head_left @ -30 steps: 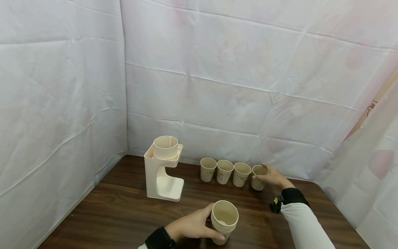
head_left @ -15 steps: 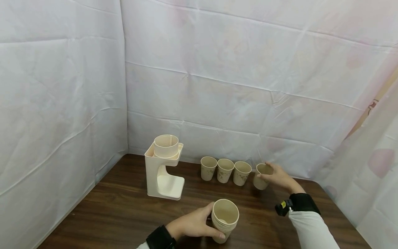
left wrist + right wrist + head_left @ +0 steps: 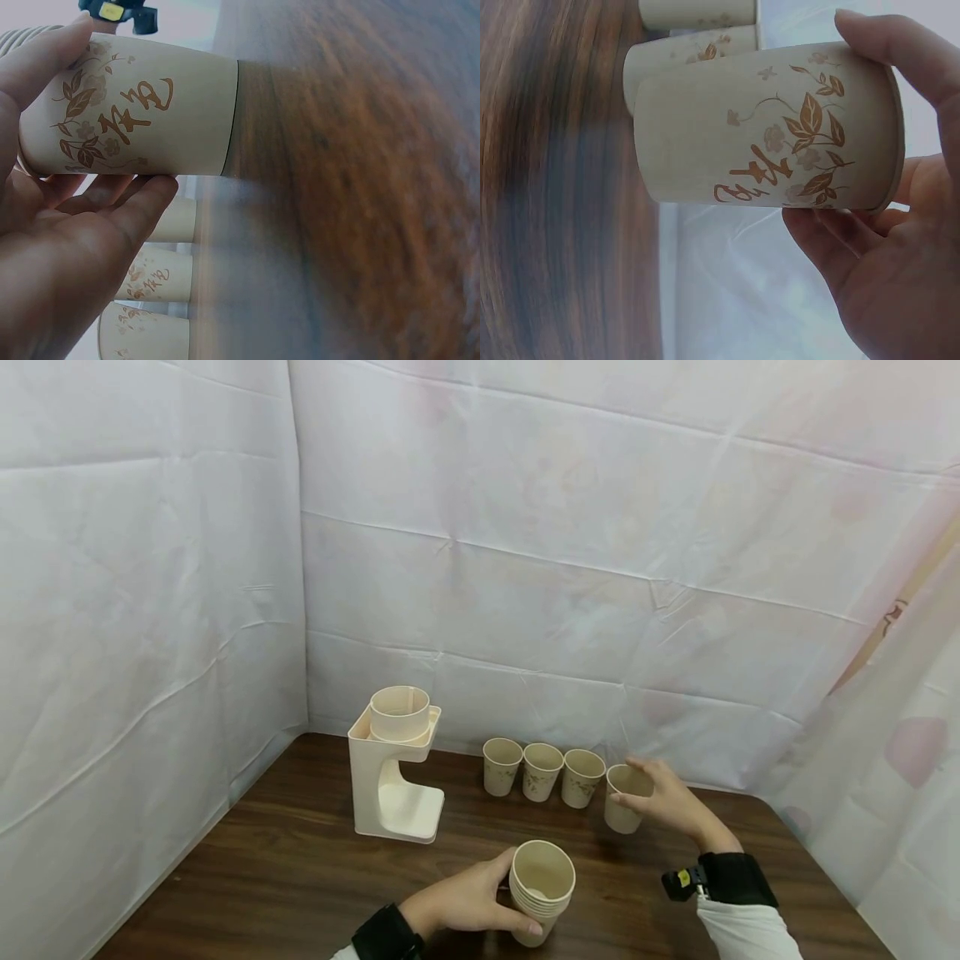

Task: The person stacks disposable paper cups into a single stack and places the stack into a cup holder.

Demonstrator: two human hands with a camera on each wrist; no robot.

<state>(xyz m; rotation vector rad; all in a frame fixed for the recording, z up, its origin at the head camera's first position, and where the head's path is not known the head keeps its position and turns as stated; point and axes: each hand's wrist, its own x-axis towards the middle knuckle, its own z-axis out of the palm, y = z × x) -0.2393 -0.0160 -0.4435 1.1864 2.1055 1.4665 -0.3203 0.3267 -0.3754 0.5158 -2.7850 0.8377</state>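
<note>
My left hand (image 3: 476,896) grips a stack of nested paper cups (image 3: 542,893) near the front of the table; in the left wrist view the lowest cup (image 3: 142,112) shows brown leaves and lettering. At the right end of the back row, my right hand (image 3: 671,797) holds a single paper cup (image 3: 624,814) near its rim, thumb on one side and fingers on the other. The right wrist view shows this cup (image 3: 765,127) with the same leaf print. Three matching cups (image 3: 540,772) stand in a row just left of it.
A cream cup dispenser stand (image 3: 367,785) with a round holder (image 3: 400,714) on top is on the left of the brown wooden table (image 3: 285,860). White curtains (image 3: 465,610) hang close behind and at both sides.
The right hand first shifts its cup rightward from the row, then brings it back left and a little toward the front. The left hand and its stack stay in place.
</note>
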